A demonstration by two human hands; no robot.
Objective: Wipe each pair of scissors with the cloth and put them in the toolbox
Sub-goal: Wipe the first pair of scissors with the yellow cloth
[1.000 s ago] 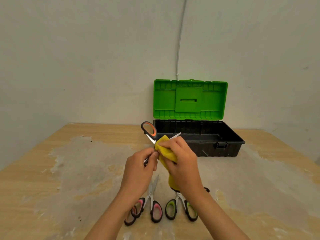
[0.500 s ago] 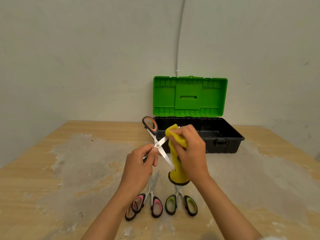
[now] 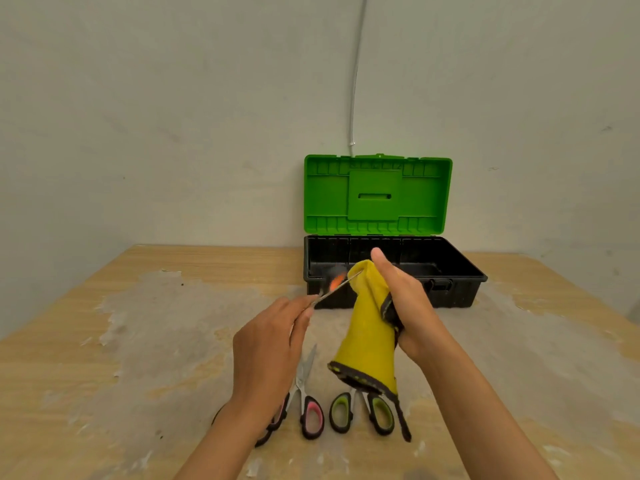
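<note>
— Since half a second ago, what has moved?

— Both of my hands. My right hand [image 3: 407,306] has slid the yellow cloth [image 3: 370,327] out toward the blade tip, and the orange-handled scissors [image 3: 334,287] have swung round, so the handle is now a blur in front of the toolbox [image 3: 460,271] wall.

— What is each hand holding?

— My left hand [image 3: 268,351] pinches those scissors between thumb and fingertips. My right hand is clenched around the cloth, thumb up, with the top of the cloth wrapped over the end of one blade. The rest of the cloth hangs down, its dark stitched hem loose above the bench [image 3: 104,358].

— And the other pairs?

— Two more lie on the bench near me, handles toward me. The pink-handled scissors [image 3: 310,407] are partly under my left wrist; the green-handled scissors [image 3: 360,412] lie just beside them on the right, their blades hidden behind the hanging cloth.

— The toolbox?

— It stands at the far edge of the bench against the wall, black tub open, green lid [image 3: 377,194] upright. I cannot make out anything inside it.
</note>
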